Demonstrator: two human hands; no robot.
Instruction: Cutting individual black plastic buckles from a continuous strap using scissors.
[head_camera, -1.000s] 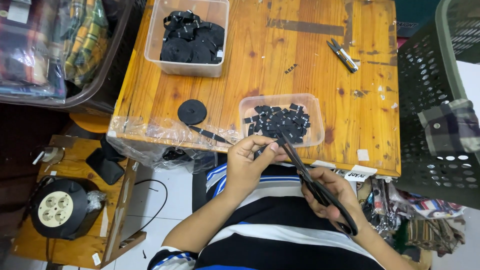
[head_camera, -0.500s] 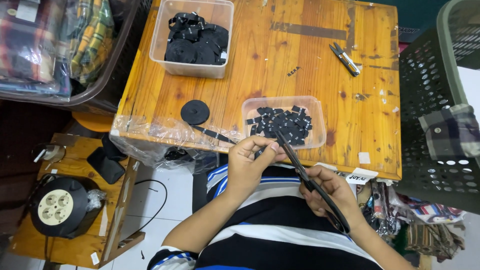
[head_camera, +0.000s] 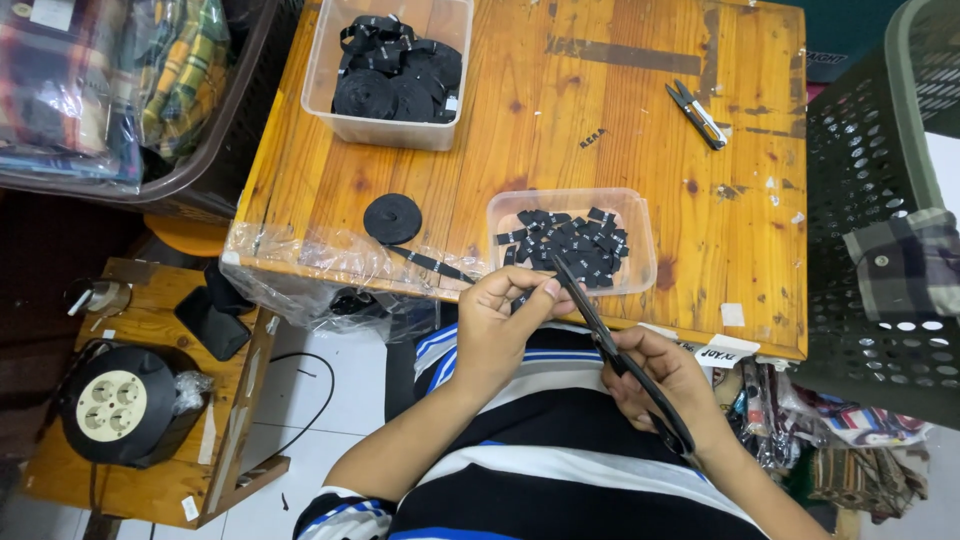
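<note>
My left hand (head_camera: 500, 318) pinches the end of a black ribbon tape (head_camera: 432, 262) that runs back to a small black roll (head_camera: 392, 218) on the wooden table (head_camera: 640, 130). My right hand (head_camera: 668, 385) grips large black scissors (head_camera: 600, 330), whose blades point up toward my left fingers. Just beyond the blade tips sits a shallow clear tray (head_camera: 640, 245) holding several cut black ribbon pieces (head_camera: 565, 245). Both hands hover at the table's near edge, above my striped shirt.
A clear tub (head_camera: 322, 95) of black ribbon rolls stands at the table's back left. Small thread snips (head_camera: 696, 114) lie at the back right. A dark perforated basket (head_camera: 880, 200) is on the right, a cable reel (head_camera: 112, 405) on a low stool at left.
Hardly anything has moved; both hands stay at the table edge, and the scissors keep pointing at the ribbon in my left fingers.
</note>
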